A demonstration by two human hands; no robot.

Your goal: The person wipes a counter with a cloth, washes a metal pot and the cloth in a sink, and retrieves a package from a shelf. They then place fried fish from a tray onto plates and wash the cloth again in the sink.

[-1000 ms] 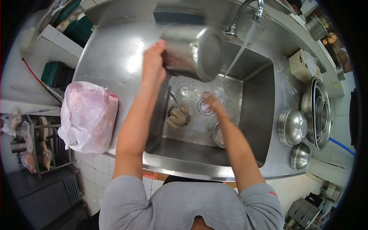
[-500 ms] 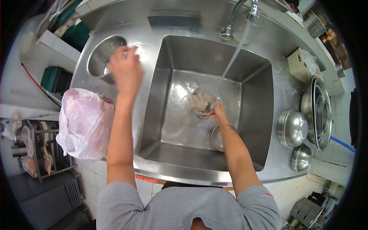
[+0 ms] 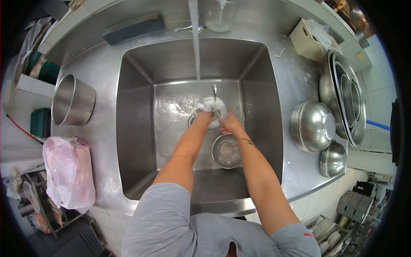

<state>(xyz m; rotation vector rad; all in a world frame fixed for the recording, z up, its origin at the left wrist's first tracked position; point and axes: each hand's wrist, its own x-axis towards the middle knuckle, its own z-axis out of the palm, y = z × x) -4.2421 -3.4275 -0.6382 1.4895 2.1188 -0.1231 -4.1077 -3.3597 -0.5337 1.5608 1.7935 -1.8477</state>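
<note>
Low in the steel sink (image 3: 137,128), my right hand (image 3: 231,123) grips the edge of a round, whitish, suds-covered utensil (image 3: 217,105). A short metal handle seems to stick out of its far side; its exact kind is hard to tell. My left hand (image 3: 203,116) presses into the utensil from the left with its fingers curled. What those fingers hold is hidden by the hand and the suds. Just below my right hand, a steel bowl (image 3: 227,150) rests on the sink floor.
Water (image 3: 195,47) runs from the tap into the sink. A steel pot (image 3: 73,100) and a pink-white plastic bag (image 3: 68,173) stand left. At right are stacked bowls (image 3: 314,126), smaller bowls (image 3: 334,159), large basins (image 3: 327,85) and a beige bin (image 3: 308,40).
My left hand has come from the pot on the left counter down into the sink, beside my right hand. White suds now cover the utensil. The view has shifted.
</note>
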